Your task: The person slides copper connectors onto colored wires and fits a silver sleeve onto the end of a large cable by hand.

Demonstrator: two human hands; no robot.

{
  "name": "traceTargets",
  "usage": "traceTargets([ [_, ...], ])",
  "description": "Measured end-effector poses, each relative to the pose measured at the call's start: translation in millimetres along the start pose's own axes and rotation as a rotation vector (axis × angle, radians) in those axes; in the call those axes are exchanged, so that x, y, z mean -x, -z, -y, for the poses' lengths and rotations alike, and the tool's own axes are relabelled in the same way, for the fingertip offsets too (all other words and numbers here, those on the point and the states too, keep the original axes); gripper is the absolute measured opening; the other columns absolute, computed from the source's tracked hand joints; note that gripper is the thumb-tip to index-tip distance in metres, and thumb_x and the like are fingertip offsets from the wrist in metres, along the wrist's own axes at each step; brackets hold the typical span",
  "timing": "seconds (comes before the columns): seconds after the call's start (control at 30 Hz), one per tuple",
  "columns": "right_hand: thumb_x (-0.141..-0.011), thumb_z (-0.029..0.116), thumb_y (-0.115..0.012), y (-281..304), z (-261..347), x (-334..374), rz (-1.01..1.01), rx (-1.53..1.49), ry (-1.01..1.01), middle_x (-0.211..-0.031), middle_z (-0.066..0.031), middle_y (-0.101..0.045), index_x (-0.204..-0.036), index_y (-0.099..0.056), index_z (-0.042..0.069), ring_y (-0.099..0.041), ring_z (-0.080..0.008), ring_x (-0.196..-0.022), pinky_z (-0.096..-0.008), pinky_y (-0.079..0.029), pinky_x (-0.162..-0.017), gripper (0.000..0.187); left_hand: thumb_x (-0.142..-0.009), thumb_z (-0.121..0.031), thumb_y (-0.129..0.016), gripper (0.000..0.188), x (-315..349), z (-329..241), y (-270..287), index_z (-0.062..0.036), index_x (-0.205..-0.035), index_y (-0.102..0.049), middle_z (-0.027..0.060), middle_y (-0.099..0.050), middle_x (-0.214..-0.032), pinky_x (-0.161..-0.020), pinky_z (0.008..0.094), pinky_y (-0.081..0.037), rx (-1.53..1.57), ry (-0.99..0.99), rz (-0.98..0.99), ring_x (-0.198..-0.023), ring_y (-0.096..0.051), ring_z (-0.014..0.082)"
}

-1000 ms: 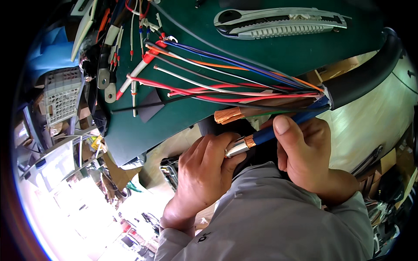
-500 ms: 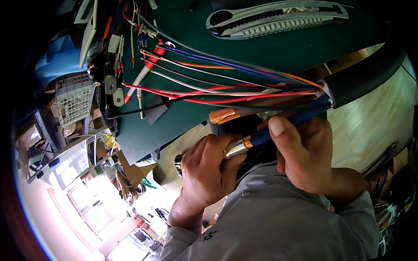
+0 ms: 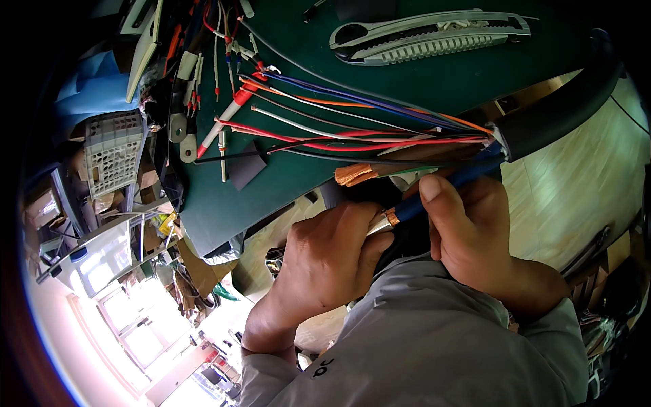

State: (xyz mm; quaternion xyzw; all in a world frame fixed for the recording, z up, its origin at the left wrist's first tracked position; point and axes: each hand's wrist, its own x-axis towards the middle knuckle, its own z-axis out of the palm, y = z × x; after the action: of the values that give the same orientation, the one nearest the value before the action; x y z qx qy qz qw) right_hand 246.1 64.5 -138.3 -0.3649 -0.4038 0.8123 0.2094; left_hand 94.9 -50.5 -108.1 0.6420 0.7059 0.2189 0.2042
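Note:
My left hand (image 3: pixel 332 254) is closed around a silver metal cable lug (image 3: pixel 378 224), and its fingers hide most of it. The lug sits over the end of a thick blue wire (image 3: pixel 411 207), with a narrow band of bare copper (image 3: pixel 392 217) showing between the two. With thumb and fingers, my right hand (image 3: pixel 475 234) grips the blue wire just behind its stripped end. This wire comes out of a thick black cable (image 3: pixel 563 119), along with a brown wire ending in bare copper strands (image 3: pixel 354 174) and several thin red, white, blue, orange and black wires.
A grey utility knife (image 3: pixel 430 37) lies on the dark green table (image 3: pixel 217 210). Near a red-and-white pen-like stick (image 3: pixel 234 112) are loose lugs (image 3: pixel 188 149) and thin wires with ferrules. A white perforated basket (image 3: pixel 114 152) stands at the left.
My left hand has turned and moved slightly up the lug, covering more of it. The cable and table contents have shifted a little in view. Both grips stay the same.

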Motion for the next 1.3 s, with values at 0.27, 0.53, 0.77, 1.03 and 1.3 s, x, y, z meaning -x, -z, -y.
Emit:
traceTargets([
  [0.27, -0.102, 0.024, -0.065, 1, -4, 1, 0.01, -0.009, 0.016, -0.057, 0.003, -0.057, -0.086, -0.064, 0.001, -0.049, -0.0008, -0.046, -0.0219, -0.036, -0.04, 0.028, -0.082, -0.009, -0.077, 0.035, -3, 0, -3, 0.0005, -0.109, -0.058, 0.0124, -0.063, -0.082, -0.053, 0.0398, -0.05, -0.046, -0.03, -0.002, -0.065, -0.064, 0.0317],
  [0.53, -0.102, 0.027, -0.065, 2, 3, -3, 0.012, 0.113, -0.02, -0.055, 0.0029, -0.057, -0.077, -0.065, 0.002, -0.049, -0.0014, -0.045, -0.0234, -0.036, -0.04, 0.035, -0.084, -0.012, -0.077, 0.033, -1, -1, -10, -0.0008, -0.11, -0.06, 0.013, -0.065, -0.082, -0.055, 0.0402, -0.051, -0.031, 0.022, -0.048, -0.065, -0.065, 0.0321],
  [0.77, -0.102, 0.033, -0.064, 0, 4, -2, -0.007, 0.051, 0.011, -0.052, 0.0029, -0.054, -0.067, -0.063, 0.003, -0.048, -0.0022, -0.044, -0.0233, -0.034, -0.04, 0.046, -0.087, -0.013, -0.075, 0.033, -5, -5, -3, -0.0027, -0.115, -0.063, 0.0142, -0.069, -0.085, -0.061, 0.0409, -0.053, 0.131, 0.136, -0.103, -0.07, -0.067, 0.0349],
  [1.03, -0.1, 0.042, -0.066, 9, 7, -5, 0.026, 0.131, -0.022, -0.054, 0.0022, -0.055, -0.068, -0.063, 0.002, -0.049, -0.0042, -0.043, -0.0237, -0.034, -0.039, 0.051, -0.088, -0.013, -0.073, 0.029, -5, 0, 2, -0.0016, -0.113, -0.063, 0.0145, -0.065, -0.087, -0.061, 0.0425, -0.052, 0.053, 0.057, -0.08, -0.072, -0.065, 0.0362],
  [1.3, -0.088, 0.026, -0.079, 48, 24, 8, 0.05, 1.157, 1.214, -0.085, -0.0066, -0.062, -0.097, -0.071, 0.002, -0.058, -0.0174, -0.068, -0.0297, -0.046, -0.055, 0.027, -0.09, -0.015, -0.072, 0.024, -5, 5, 8, -0.0009, -0.108, -0.064, 0.0143, -0.063, -0.087, -0.058, 0.0417, -0.049, 0.032, -0.008, -0.16, -0.069, -0.063, 0.0359],
])
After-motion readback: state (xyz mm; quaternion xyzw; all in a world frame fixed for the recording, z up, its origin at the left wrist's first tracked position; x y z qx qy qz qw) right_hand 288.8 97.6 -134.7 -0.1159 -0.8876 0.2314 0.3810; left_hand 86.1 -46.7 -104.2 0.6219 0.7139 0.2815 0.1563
